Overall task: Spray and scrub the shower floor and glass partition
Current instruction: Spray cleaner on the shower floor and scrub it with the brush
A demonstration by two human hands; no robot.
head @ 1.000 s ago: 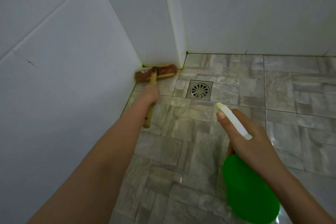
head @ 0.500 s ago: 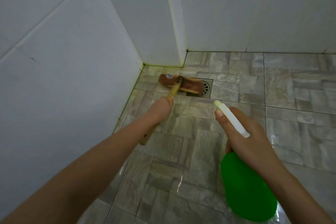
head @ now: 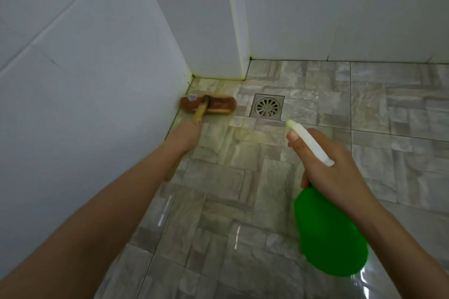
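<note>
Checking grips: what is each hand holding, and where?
Left hand grips the scrub brush by its wooden handle; right hand holds the green spray bottle at its neck.

drain [head: 267, 107]: square metal grate, near the corner | walls [head: 97, 75]: white tiles, yellowish grout at base

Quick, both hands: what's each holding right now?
Left hand: grips the scrub brush by its handle.
Right hand: grips the green spray bottle.

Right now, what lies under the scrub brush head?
The brush head rests on the floor tiles by the wall; the drain sits uncovered beside it. Its wooden back hides the bristles and the tile beneath.
</note>
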